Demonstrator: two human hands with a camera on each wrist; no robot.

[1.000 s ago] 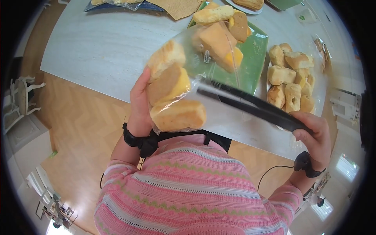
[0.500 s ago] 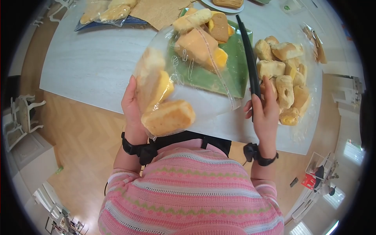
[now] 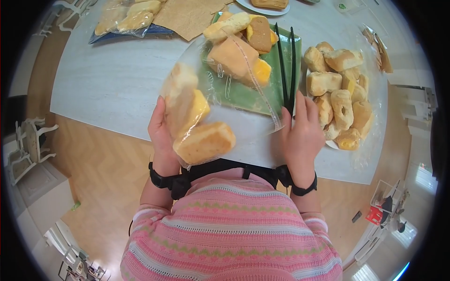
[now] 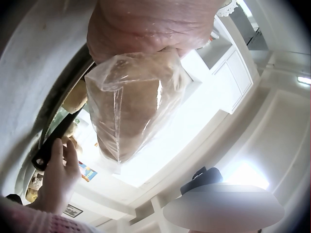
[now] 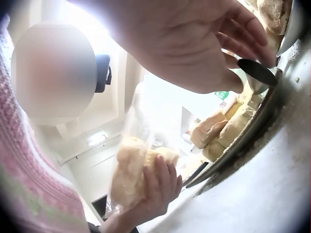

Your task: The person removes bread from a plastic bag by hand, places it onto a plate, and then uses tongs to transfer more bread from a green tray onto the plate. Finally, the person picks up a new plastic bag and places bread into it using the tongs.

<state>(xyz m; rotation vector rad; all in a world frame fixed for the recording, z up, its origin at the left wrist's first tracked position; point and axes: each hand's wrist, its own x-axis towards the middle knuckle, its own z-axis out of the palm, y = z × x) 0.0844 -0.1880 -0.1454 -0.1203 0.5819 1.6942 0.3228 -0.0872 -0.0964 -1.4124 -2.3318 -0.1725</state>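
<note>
My left hand point(image 3: 161, 136) grips a clear plastic bag point(image 4: 131, 107) at its side. Several bread pieces lie inside, among them a golden roll point(image 3: 206, 143) at the bottom. The bag's mouth spreads over a green plate point(image 3: 243, 100). Black tongs point(image 3: 293, 70) lie on the plate's right side with their arms apart. Beside their near end is my right hand point(image 3: 303, 136). In the right wrist view, its fingers are loosely bent and spread around the tongs' dark end point(image 5: 257, 73), not closed on it.
On the green plate sit several bread pieces point(image 3: 234, 56). A plate heaped with bread rolls point(image 3: 340, 89) stands to the right. Bagged bread point(image 3: 126, 18) on a blue tray, brown paper point(image 3: 190, 16) and a white plate point(image 3: 262, 10) are at the back of the table.
My right hand has brought the tongs from the right, set them on the green plate and loosened its fingers. The left hand keeps its hold on the bag.
</note>
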